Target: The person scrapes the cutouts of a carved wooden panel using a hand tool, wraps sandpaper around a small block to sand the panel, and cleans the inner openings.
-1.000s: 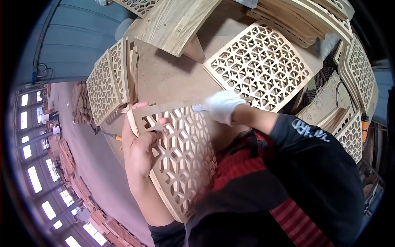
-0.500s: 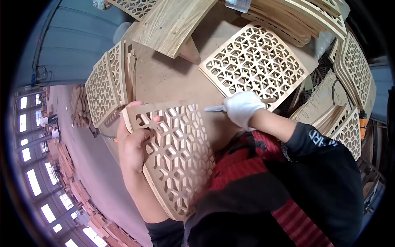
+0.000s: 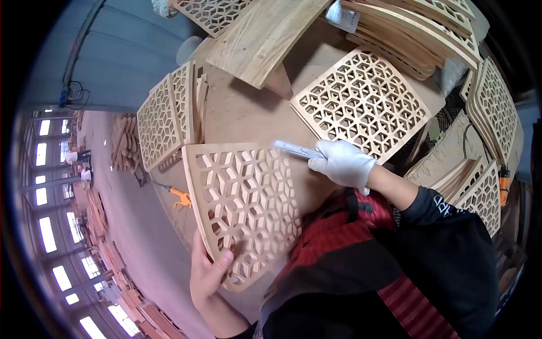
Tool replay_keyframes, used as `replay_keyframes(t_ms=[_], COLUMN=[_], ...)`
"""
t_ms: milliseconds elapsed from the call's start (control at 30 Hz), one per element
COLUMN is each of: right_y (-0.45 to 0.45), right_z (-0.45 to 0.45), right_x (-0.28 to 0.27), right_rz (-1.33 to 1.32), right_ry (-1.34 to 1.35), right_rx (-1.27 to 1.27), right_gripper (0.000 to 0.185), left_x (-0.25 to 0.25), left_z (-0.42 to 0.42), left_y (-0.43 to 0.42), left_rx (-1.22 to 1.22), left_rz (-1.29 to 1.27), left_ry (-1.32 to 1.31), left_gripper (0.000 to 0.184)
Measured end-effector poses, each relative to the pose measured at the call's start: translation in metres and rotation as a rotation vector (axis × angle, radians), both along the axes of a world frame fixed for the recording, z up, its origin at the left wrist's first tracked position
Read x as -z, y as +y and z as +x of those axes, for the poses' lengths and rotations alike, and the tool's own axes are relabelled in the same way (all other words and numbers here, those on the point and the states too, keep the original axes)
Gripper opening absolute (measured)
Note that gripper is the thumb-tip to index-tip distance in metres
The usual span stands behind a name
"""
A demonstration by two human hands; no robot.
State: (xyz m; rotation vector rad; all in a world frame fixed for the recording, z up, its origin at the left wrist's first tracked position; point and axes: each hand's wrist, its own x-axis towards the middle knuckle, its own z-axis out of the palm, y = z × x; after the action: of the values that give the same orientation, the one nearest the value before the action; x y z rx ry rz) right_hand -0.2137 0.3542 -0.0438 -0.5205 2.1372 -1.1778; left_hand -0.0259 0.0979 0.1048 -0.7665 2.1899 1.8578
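Note:
My bare left hand grips a pale wooden lattice panel by its lower left edge, thumb on the front face and fingers partly hidden behind. The panel is held tilted in front of my body, its cut-out star pattern facing me. In a white glove, my right hand is closed round a slim grey-white bar-shaped tool, whose exact kind I cannot make out. The tool's tip lies by the panel's upper right corner; whether it touches is unclear. Beyond the glove, another lattice panel lies flat on a stack.
Lattice panels lean upright at the left of the brown work surface. A wooden board stands behind. An orange-handled tool lies near the left edge. More panels and another orange tool are at the right.
My left hand has moved from the panel's upper left down to its lower left edge, and the panel has turned. The tool in my right hand now points more up and left.

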Motion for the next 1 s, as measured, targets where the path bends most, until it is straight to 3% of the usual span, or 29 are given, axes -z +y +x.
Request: replay_keyframes(t_ms=[33, 100, 300, 400, 500, 567, 667, 867, 1000], right_y=[-0.001, -0.006, -0.029, -0.037, -0.044, -0.046, -0.050, -0.053, -0.048], right_z=[0.002, 0.003, 0.009, 0.012, 0.012, 0.010, 0.014, 0.020, 0.015], right_x=[0.005, 0.007, 0.004, -0.009, -0.020, -0.025, -0.024, -0.042, -0.025], right_rz=[-0.011, -0.034, -0.132, -0.148, -0.066, -0.067, -0.012, 0.044, -0.202], right_ry=[0.030, 0.088, 0.230, 0.361, 0.263, 0.357, 0.336, 0.198, 0.385], right_rx=[-0.004, -0.013, -0.120, -0.239, -0.184, -0.224, -0.230, -0.090, 0.030], right_gripper=[0.028, 0.030, 0.032, 0.030, 0.030, 0.033, 0.033, 0.034, 0.023], left_x=[-0.005, -0.009, 0.023, 0.024, -0.003, -0.018, -0.044, -0.033, -0.033], left_z=[0.013, 0.041, 0.062, 0.066, 0.056, 0.055, 0.028, -0.039, -0.073], left_y=[0.004, -0.002, 0.019, 0.009, -0.004, -0.024, -0.028, -0.042, -0.034], left_rx=[-0.057, -0.065, -0.443, -0.379, -0.419, -0.370, -0.377, -0.417, -0.309], left_rz=[0.079, -0.008, -0.275, -0.451, -0.475, -0.687, -0.712, -0.735, -0.796], left_ry=[-0.036, -0.151, -0.002, 0.124, 0.188, 0.248, 0.246, 0.408, 0.441], left_gripper=[0.085, 0.077, 0.060, 0.047, 0.041, 0.037, 0.034, 0.032, 0.032])
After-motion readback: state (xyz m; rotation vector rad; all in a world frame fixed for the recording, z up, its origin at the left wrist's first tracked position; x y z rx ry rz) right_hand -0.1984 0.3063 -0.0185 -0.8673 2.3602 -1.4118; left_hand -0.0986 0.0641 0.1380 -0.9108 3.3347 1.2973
